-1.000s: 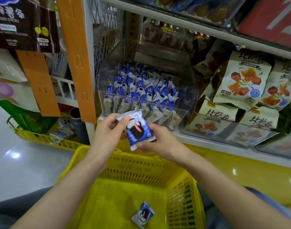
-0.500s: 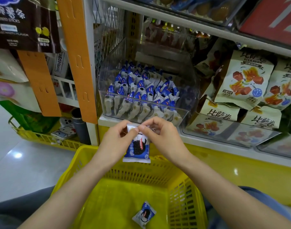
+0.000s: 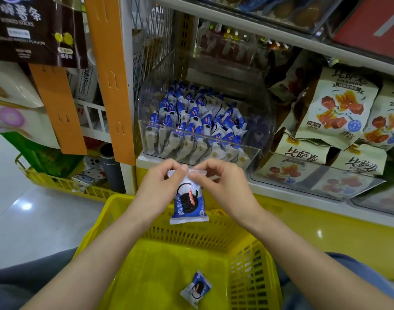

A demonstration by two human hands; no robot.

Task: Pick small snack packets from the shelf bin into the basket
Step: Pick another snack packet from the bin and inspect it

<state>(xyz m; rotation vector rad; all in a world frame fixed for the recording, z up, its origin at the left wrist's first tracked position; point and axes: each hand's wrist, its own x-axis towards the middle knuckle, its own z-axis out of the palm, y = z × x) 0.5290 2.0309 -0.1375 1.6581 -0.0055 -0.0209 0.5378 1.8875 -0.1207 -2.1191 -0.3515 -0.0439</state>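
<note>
A small blue and white cookie packet (image 3: 188, 202) hangs upright over the far rim of the yellow basket (image 3: 247, 260). My left hand (image 3: 160, 186) pinches its top left corner. My right hand (image 3: 222, 186) pinches its top right corner. A second packet (image 3: 196, 288) of the same kind lies on the basket floor. Behind my hands, a clear shelf bin (image 3: 258, 135) holds several rows of these packets (image 3: 191, 121).
Clear bins to the right hold cream snack bags (image 3: 334, 113). An orange upright (image 3: 108, 77) and a white shelf post stand left of the bin. A dark bag (image 3: 34, 30) hangs at top left. A low yellow rack (image 3: 57, 182) stands on the grey floor (image 3: 23, 215) at left.
The packet has turned from tilted to hanging upright and dropped a little toward the basket. Both hands have shifted their hold to its top edge.
</note>
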